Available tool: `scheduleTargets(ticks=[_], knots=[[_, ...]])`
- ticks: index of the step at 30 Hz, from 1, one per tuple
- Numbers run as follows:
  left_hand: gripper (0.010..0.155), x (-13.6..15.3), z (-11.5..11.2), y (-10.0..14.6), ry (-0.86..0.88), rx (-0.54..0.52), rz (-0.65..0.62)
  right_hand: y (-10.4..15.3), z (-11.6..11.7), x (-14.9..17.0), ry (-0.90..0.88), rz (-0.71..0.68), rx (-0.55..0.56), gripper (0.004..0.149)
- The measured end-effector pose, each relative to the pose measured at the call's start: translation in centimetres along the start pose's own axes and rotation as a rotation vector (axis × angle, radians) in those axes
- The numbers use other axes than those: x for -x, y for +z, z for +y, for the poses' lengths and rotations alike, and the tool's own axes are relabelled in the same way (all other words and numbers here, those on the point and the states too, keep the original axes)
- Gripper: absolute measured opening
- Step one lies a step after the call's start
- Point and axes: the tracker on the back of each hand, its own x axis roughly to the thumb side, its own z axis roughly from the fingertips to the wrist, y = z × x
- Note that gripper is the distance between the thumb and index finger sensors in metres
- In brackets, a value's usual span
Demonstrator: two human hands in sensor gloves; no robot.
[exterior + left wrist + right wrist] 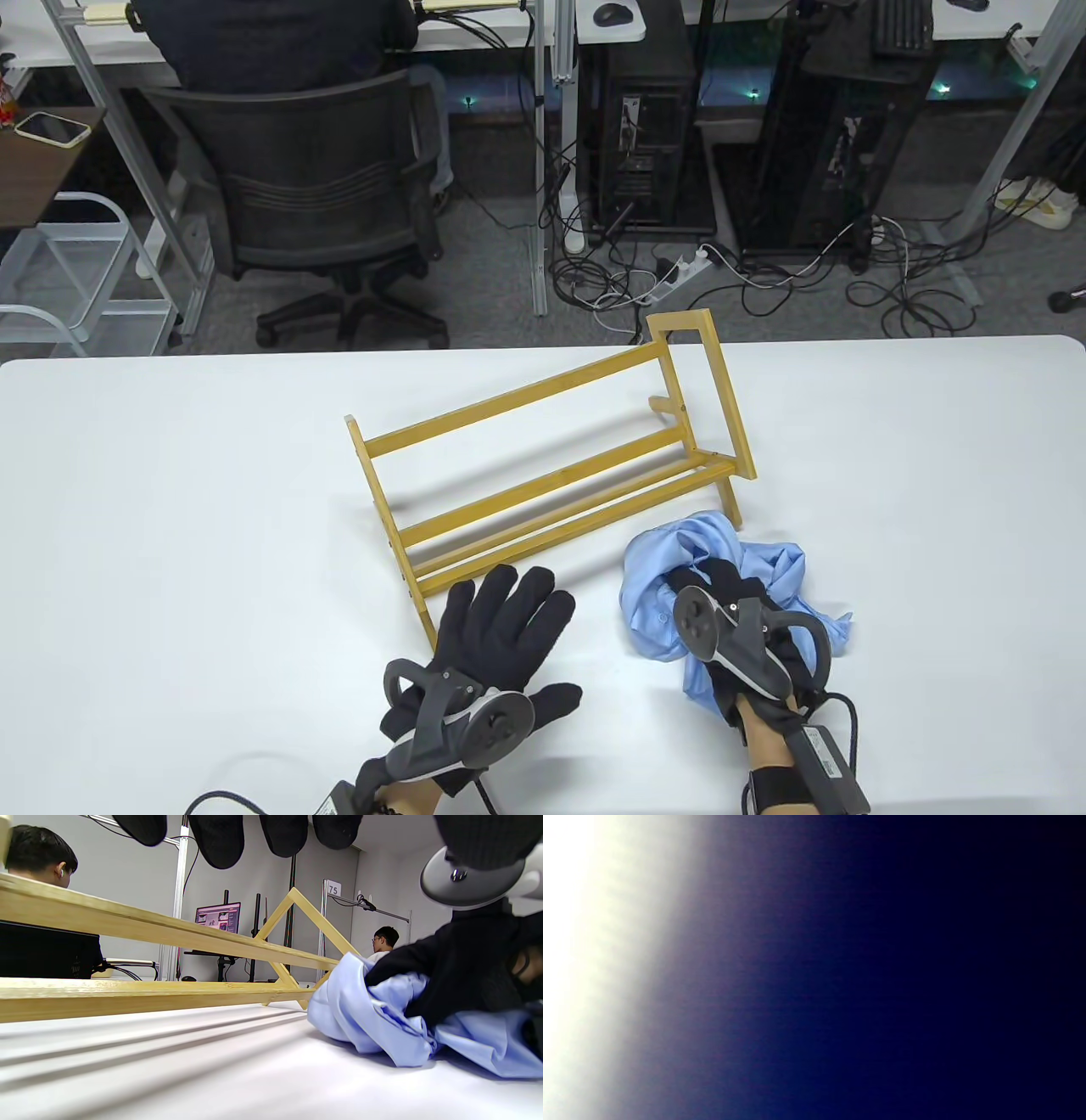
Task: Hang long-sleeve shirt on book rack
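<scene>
A crumpled light-blue long-sleeve shirt (747,560) lies on the white table (170,509), just in front of the right end of a bamboo book rack (543,475). My right hand (721,586) rests on top of the shirt with fingers curled into the cloth, gripping it. My left hand (509,611) lies flat and empty on the table with fingers spread, touching the rack's near left foot. In the left wrist view the rack (169,938) runs across, with the shirt (365,1014) and right hand (445,963) at right. The right wrist view is a dark blur.
The rack stands askew in the middle of the table, its right end reaching the far edge. Beyond the table are an office chair (322,187), computer towers (645,119) and floor cables. A wire cart (76,280) stands at far left.
</scene>
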Motion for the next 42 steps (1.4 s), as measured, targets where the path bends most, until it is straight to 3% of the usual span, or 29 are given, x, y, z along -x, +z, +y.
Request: scheduleTargets(ticks=[16, 28, 42], knots=[[0.091, 0.1, -0.1, 0.0, -0.003, 0.017, 0.004, 0.6, -11.0, 1.7, -0.052, 0.036, 0.188, 0.059], [0.091, 0.0, -0.1, 0.0, -0.006, 0.014, -0.005, -0.5, -12.1, 0.1, -0.035, 0.019, 0.206, 0.059], [0.091, 0.0, -0.2, -0.2, 0.005, 0.02, -0.007, -4.7, -14.0, -2.4, -0.039, -0.003, 0.245, 0.059]])
